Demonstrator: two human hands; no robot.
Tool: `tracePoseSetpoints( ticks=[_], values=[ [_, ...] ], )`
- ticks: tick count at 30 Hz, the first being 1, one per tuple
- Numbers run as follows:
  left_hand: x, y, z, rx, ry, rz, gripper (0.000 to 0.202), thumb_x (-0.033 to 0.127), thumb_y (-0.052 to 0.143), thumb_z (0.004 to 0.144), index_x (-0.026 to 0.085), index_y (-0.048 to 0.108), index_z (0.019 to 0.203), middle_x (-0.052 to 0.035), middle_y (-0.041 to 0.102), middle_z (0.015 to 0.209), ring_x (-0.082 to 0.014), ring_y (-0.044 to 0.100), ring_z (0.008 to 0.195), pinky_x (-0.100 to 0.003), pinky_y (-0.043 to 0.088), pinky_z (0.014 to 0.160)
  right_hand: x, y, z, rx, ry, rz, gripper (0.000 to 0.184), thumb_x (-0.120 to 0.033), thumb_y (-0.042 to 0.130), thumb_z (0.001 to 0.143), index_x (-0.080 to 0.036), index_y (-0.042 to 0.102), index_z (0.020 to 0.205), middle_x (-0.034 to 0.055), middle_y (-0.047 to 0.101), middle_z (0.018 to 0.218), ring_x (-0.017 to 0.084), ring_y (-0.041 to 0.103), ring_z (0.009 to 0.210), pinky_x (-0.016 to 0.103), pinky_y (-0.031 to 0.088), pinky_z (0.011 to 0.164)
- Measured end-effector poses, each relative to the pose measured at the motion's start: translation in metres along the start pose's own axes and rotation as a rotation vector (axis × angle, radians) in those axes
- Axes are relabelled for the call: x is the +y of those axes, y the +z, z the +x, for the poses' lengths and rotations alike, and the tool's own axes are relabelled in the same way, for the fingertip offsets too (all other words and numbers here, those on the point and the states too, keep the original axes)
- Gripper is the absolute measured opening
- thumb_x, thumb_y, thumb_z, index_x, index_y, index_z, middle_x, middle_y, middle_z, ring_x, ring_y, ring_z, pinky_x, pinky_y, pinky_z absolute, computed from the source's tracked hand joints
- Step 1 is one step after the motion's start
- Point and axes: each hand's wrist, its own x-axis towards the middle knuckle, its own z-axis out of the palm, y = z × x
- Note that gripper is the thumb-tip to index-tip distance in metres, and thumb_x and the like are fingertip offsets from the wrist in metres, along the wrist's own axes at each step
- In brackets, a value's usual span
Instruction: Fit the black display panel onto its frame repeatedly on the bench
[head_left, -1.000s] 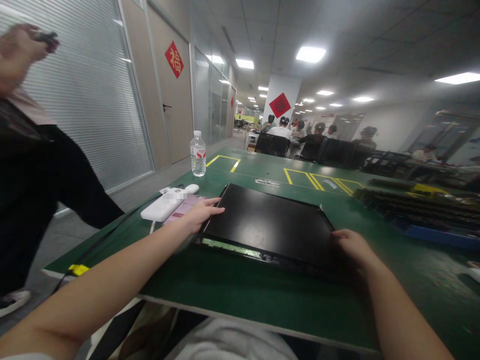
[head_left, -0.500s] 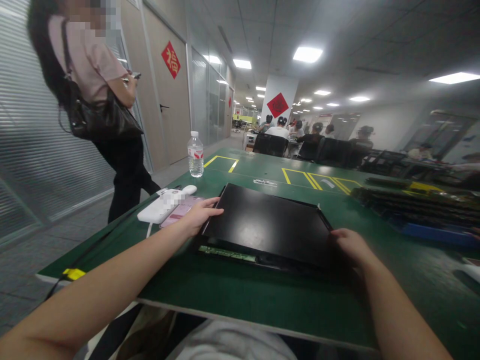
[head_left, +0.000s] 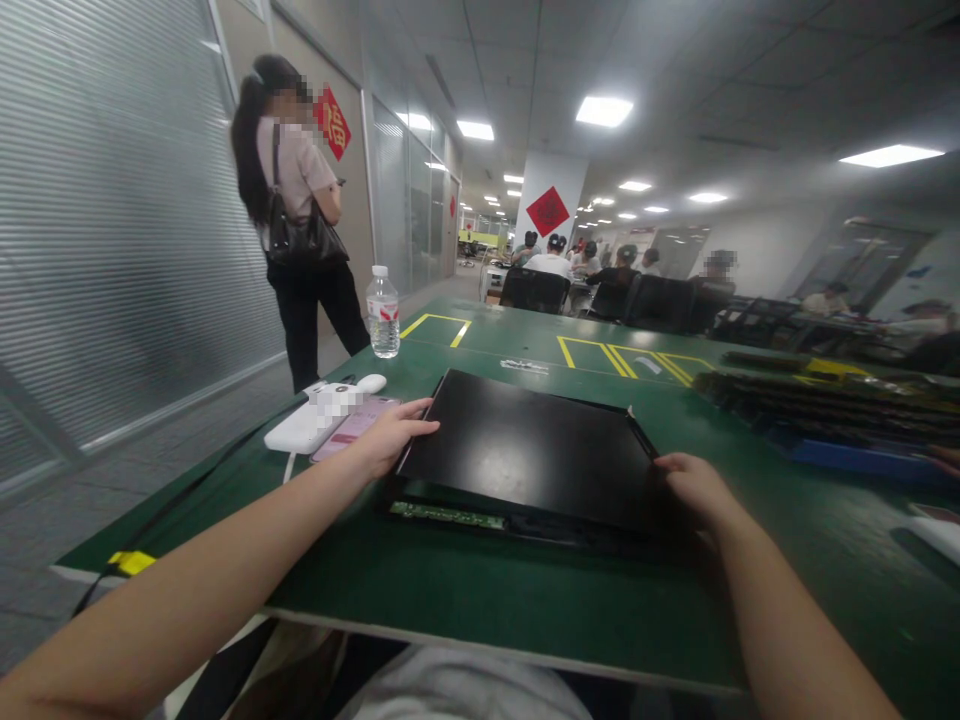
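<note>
A black, glossy flat panel that looks like a display screen (head_left: 517, 450) lies in front of me over the table, tilted a little. My left hand (head_left: 397, 428) grips its left edge, thumb on top and fingers at the side. On the opposite side, my right hand (head_left: 694, 485) pinches the right edge; part of its fingers is hidden. Below the panel's near edge shows a green circuit board strip (head_left: 446, 516) in a dark frame. A gap is visible between this strip and the panel's near edge.
On the green table (head_left: 480, 600) stand a water bottle (head_left: 384, 318), a white device (head_left: 304, 420) and a pink-screened phone (head_left: 352, 425). Stacked dark strips (head_left: 795, 410) with a blue tray (head_left: 855, 458) lie at right. A person with a bag (head_left: 300, 220) is beyond the left edge.
The person with the bag has walked farther away, toward the door. Both my hands keep hold of the panel, and its near edge sits slightly higher off the circuit strip.
</note>
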Motion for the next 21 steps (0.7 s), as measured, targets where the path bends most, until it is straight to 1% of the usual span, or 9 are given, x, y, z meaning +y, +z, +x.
tracePoseSetpoints(
  ticks=[5,10,13,17,21],
  values=[
    [-0.0006,-0.0017,0.0016,-0.011,0.002,-0.004,0.073,0.0,0.081,0.06,0.014,0.061,0.13,-0.0155,0.074,0.113,-0.0264,0.075,0.086,-0.034,0.061,0.07,0.0004,0.0005,0.0,0.002,-0.013,0.009,0.036,-0.005,0.052,0.067,-0.018,0.073,0.092,0.0077,0.075,0.09,0.021,0.07,0.086,0.028,0.051,0.079],
    [0.0,-0.0002,0.0001,-0.008,0.045,-0.014,0.061,-0.003,0.077,0.061,0.013,0.066,0.119,-0.0145,0.071,0.122,-0.0238,0.074,0.089,-0.031,0.061,0.073,0.0018,0.002,0.0007,0.001,-0.028,0.053,0.033,-0.004,0.055,0.065,-0.018,0.074,0.088,0.0087,0.075,0.09,0.022,0.07,0.084,0.029,0.051,0.079],
    [-0.0008,-0.0005,0.0005,-0.024,0.041,-0.012,0.059,-0.002,0.076,0.062,0.013,0.066,0.119,-0.0148,0.071,0.121,-0.0247,0.074,0.088,-0.033,0.061,0.073,0.0027,0.0021,0.0021,-0.012,-0.021,0.054,0.035,-0.005,0.055,0.065,-0.018,0.075,0.09,0.0085,0.075,0.089,0.022,0.07,0.084,0.03,0.051,0.079],
    [-0.0016,-0.0025,0.0008,-0.081,0.052,0.004,0.057,0.001,0.076,0.063,0.014,0.068,0.117,-0.0138,0.074,0.116,-0.0259,0.074,0.088,-0.033,0.061,0.072,0.0045,0.0021,0.0045,-0.004,-0.041,0.04,0.032,-0.006,0.057,0.062,-0.02,0.075,0.085,0.0075,0.075,0.088,0.023,0.07,0.086,0.03,0.051,0.079],
    [0.0008,-0.0028,-0.0013,-0.083,0.051,0.008,0.065,0.003,0.078,0.062,0.015,0.065,0.125,-0.014,0.075,0.112,-0.0278,0.075,0.088,-0.036,0.061,0.072,0.0057,0.0029,0.0058,0.006,-0.047,0.059,0.033,-0.005,0.055,0.061,-0.019,0.074,0.085,0.007,0.075,0.09,0.023,0.07,0.086,0.03,0.051,0.079]
  ],
)
